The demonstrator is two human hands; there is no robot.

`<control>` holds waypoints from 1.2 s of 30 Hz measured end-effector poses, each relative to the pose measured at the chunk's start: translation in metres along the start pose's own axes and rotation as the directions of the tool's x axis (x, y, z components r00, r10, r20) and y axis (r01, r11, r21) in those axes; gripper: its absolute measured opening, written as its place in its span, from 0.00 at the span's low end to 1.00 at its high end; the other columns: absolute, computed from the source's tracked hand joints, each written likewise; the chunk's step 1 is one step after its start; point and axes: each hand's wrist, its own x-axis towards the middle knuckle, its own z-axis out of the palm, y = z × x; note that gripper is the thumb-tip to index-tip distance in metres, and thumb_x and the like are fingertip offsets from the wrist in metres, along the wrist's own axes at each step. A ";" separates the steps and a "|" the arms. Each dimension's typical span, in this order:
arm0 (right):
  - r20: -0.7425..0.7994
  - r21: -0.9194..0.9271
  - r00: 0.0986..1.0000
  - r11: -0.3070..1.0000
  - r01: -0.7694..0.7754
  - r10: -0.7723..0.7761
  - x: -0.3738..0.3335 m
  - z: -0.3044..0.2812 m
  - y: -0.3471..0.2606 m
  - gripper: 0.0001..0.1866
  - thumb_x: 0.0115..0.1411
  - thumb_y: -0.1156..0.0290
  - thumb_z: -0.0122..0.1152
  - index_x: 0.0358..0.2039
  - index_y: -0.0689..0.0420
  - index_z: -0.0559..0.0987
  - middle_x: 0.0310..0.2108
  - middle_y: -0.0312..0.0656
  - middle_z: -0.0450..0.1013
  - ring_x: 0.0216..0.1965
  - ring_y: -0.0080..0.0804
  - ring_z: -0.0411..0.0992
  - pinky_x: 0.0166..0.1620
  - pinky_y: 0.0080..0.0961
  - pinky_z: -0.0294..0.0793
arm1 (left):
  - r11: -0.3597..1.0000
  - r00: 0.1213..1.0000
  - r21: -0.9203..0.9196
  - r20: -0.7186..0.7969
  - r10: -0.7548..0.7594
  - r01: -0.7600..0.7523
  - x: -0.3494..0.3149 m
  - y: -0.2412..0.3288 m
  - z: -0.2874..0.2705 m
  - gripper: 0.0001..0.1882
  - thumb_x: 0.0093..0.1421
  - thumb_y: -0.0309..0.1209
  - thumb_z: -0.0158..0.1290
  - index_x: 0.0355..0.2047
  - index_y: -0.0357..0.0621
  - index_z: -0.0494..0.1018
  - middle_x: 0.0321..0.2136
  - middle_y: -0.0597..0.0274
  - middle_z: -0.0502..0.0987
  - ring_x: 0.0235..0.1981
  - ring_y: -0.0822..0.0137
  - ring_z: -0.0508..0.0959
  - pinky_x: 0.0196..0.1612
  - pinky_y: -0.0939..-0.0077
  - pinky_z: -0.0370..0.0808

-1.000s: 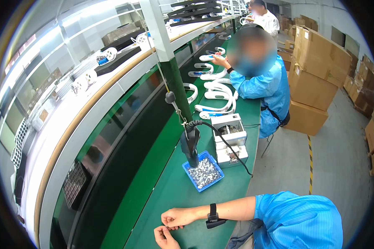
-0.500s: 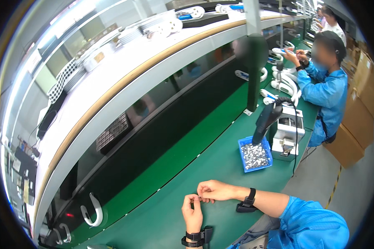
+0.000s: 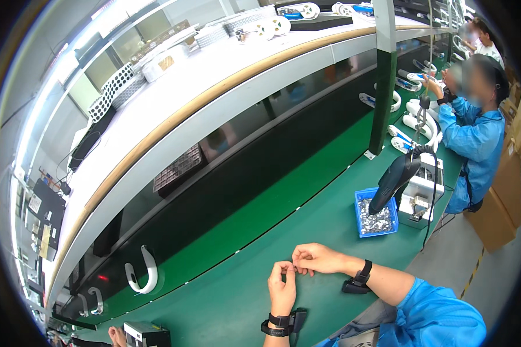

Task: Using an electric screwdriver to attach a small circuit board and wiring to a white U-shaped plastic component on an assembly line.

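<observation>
My left hand [image 3: 282, 287] and my right hand [image 3: 320, 258] meet fingertip to fingertip above the green bench [image 3: 243, 295]. Fingers on both are curled into a pinch. Whatever sits between them, if anything, is too small to make out. Black bands with small dark devices circle both wrists. Beyond my right hand stands a blue bin [image 3: 380, 234] full of small shiny metal parts [image 3: 378, 222]. A black handheld power tool [image 3: 393, 179] with a coiled cord slants over the bin, its lower end hiding some of the parts.
A metal bench machine [image 3: 421, 199] stands right of the bin. White hooked parts [image 3: 147, 277] lie on the green strip at left. A post [image 3: 383, 87] and a long shelf edge [image 3: 226, 92] rise beyond. A co-worker in blue [image 3: 474, 136] works at far right; another person's hand [image 3: 117, 336] shows lower left.
The view has shifted, so the bench and bin appear farther right. Another person's hand and a dark box have come into sight at lower left. My hands stay pinched together.
</observation>
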 end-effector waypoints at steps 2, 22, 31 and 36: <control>0.009 -0.002 1.000 1.000 0.004 -0.004 0.000 -0.001 0.000 0.08 0.70 0.70 0.55 0.41 0.61 0.74 0.33 0.39 0.77 0.34 0.23 0.76 0.32 0.21 0.76 | 1.000 1.000 -0.005 -0.007 0.014 -0.014 0.000 -0.001 0.000 0.03 0.71 0.24 0.52 0.39 0.37 0.74 0.33 0.63 0.79 0.37 0.71 0.78 0.43 0.76 0.75; -0.029 -0.195 0.989 0.971 0.139 -0.147 -0.032 0.021 -0.003 0.07 0.66 0.71 0.59 0.40 0.61 0.76 0.31 0.40 0.80 0.33 0.26 0.78 0.38 0.26 0.78 | 0.996 0.999 -0.078 -0.014 -0.034 0.033 -0.036 0.010 0.004 0.04 0.71 0.24 0.51 0.39 0.35 0.72 0.33 0.59 0.80 0.36 0.69 0.79 0.43 0.75 0.75; 0.007 -0.288 0.990 0.948 0.139 -0.143 -0.042 0.020 -0.007 0.07 0.66 0.72 0.58 0.39 0.63 0.76 0.30 0.41 0.80 0.32 0.28 0.78 0.38 0.26 0.77 | 0.971 0.997 -0.228 -0.018 -0.074 0.068 -0.046 -0.007 0.007 0.04 0.70 0.24 0.52 0.40 0.35 0.74 0.33 0.60 0.80 0.35 0.70 0.79 0.43 0.76 0.75; 0.071 -0.024 0.997 1.000 0.013 -0.011 -0.025 0.000 0.013 0.05 0.67 0.73 0.54 0.41 0.60 0.76 0.33 0.37 0.78 0.34 0.22 0.75 0.35 0.22 0.76 | 0.992 0.997 -0.103 0.012 -0.070 0.071 -0.043 -0.002 0.006 0.03 0.72 0.22 0.49 0.40 0.36 0.72 0.34 0.63 0.78 0.37 0.74 0.77 0.44 0.79 0.74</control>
